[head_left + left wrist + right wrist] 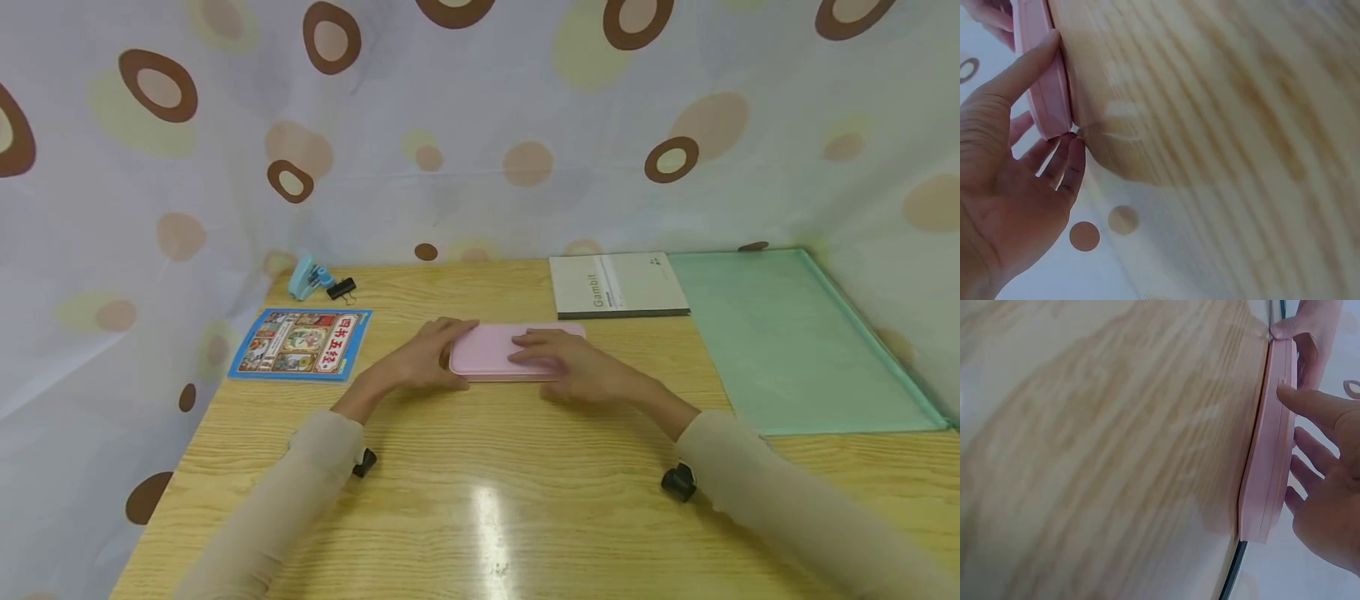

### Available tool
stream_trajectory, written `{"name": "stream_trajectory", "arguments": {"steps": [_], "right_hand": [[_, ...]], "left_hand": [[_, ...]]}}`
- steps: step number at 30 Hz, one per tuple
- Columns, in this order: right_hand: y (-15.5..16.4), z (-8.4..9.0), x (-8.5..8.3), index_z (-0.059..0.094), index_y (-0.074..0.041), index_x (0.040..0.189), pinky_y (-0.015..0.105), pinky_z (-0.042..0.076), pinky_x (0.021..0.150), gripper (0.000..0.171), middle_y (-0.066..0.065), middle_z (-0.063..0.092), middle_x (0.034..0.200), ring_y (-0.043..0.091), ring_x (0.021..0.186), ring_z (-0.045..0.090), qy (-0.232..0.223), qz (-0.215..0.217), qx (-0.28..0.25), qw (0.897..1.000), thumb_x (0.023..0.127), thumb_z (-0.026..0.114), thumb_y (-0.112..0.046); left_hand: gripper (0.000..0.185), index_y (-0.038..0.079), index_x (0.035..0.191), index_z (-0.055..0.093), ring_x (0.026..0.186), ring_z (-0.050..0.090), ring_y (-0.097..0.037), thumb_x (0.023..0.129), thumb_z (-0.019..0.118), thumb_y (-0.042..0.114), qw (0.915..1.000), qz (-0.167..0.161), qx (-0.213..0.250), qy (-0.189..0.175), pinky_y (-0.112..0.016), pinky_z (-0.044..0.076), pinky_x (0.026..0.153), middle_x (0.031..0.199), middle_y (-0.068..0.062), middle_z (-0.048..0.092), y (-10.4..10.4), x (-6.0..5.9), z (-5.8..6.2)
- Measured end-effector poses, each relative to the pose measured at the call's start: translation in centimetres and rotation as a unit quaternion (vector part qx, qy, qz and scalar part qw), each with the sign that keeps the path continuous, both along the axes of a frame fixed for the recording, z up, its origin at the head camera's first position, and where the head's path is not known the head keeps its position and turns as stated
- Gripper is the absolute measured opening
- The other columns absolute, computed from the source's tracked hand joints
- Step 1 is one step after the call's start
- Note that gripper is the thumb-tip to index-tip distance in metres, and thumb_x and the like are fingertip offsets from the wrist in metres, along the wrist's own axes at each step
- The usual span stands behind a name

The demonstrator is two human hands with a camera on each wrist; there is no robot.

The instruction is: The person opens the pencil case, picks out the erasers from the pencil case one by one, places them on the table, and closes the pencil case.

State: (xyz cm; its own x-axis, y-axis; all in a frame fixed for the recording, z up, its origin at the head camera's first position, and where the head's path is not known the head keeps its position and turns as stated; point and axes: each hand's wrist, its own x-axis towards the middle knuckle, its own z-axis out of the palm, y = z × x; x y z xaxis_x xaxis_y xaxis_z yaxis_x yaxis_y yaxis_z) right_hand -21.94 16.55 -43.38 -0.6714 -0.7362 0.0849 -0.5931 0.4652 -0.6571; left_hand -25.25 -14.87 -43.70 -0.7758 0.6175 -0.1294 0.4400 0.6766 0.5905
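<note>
A pink pencil case [486, 348] with rounded corners lies flat on the wooden table, its long side facing me. My left hand [423, 357] holds its left end; in the left wrist view the thumb lies on the front side of the pencil case [1044, 81] and the fingers curl at the end. My right hand [588, 367] grips the right part, fingers over the lid. The right wrist view shows that thumb pressed against the front side of the pencil case [1267, 462], near the seam below the lid.
Left on the table [450, 467] lies a blue-edged picture booklet [300, 344], with a light blue stapler-like item [303, 277] and a black binder clip [342, 288] behind it. Back right are a Gambit notebook [618, 285] and a green translucent mat [802, 342]. A patterned curtain [480, 125] hangs behind.
</note>
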Motion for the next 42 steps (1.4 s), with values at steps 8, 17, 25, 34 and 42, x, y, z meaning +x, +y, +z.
{"name": "stream_trajectory", "arguments": {"steps": [8, 17, 25, 34, 42], "right_hand": [[-0.7, -0.3, -0.4, 0.071, -0.010, 0.133, 0.054, 0.028, 0.121, 0.047, 0.010, 0.053, 0.153, 0.036, 0.147, 0.039, 0.021, -0.042, -0.018, 0.999, 0.088, 0.076, 0.001], [-0.7, -0.3, -0.9, 0.073, -0.013, 0.131, 0.051, 0.032, 0.120, 0.040, 0.006, 0.060, 0.147, 0.031, 0.143, 0.048, -0.012, -0.085, -0.048, 0.995, 0.092, 0.077, -0.004], [-1.2, -0.1, -1.3, 0.072, -0.018, 0.134, 0.047, 0.036, 0.118, 0.041, 0.000, 0.062, 0.146, 0.027, 0.140, 0.051, 0.003, -0.100, -0.039, 0.994, 0.093, 0.079, -0.015], [-1.1, 0.1, -1.8, 0.073, -0.024, 0.132, 0.046, 0.047, 0.105, 0.041, -0.002, 0.068, 0.137, 0.023, 0.121, 0.063, 0.061, -0.101, -0.021, 0.993, 0.092, 0.080, -0.021], [-0.8, 0.9, -2.1, 0.071, -0.023, 0.136, 0.047, 0.050, 0.101, 0.043, 0.004, 0.069, 0.135, 0.025, 0.118, 0.067, 0.111, -0.076, 0.025, 0.991, 0.094, 0.079, -0.025]], "left_hand": [[0.099, 0.026, 0.163, 0.036, 0.148, 0.034, -0.031, 0.081, 0.090, 0.040, 0.9997, 0.023, -0.005, 0.006, -0.055, 0.031, 0.119, 0.161, -0.010, 0.038, -0.1, -0.2, -0.2], [0.096, 0.034, 0.160, 0.041, 0.150, 0.037, -0.024, 0.078, 0.089, 0.049, 0.9984, 0.050, 0.014, -0.021, -0.050, 0.030, 0.120, 0.160, 0.001, 0.043, -0.6, -1.0, 0.0], [0.096, 0.023, 0.157, 0.047, 0.130, 0.055, -0.022, 0.075, 0.090, 0.049, 0.9954, 0.068, 0.033, -0.058, -0.049, 0.040, 0.113, 0.143, -0.001, 0.059, -0.8, -1.6, 0.5], [0.084, 0.024, 0.154, 0.051, 0.131, 0.055, -0.023, 0.081, 0.087, 0.046, 0.9916, 0.069, 0.049, -0.098, -0.048, 0.041, 0.111, 0.146, -0.003, 0.058, -1.1, -2.3, 0.6], [0.082, 0.022, 0.154, 0.051, 0.124, 0.058, -0.024, 0.083, 0.086, 0.042, 0.9879, 0.064, 0.073, -0.121, -0.047, 0.044, 0.106, 0.145, -0.004, 0.058, -1.1, -2.6, 0.6]]}}
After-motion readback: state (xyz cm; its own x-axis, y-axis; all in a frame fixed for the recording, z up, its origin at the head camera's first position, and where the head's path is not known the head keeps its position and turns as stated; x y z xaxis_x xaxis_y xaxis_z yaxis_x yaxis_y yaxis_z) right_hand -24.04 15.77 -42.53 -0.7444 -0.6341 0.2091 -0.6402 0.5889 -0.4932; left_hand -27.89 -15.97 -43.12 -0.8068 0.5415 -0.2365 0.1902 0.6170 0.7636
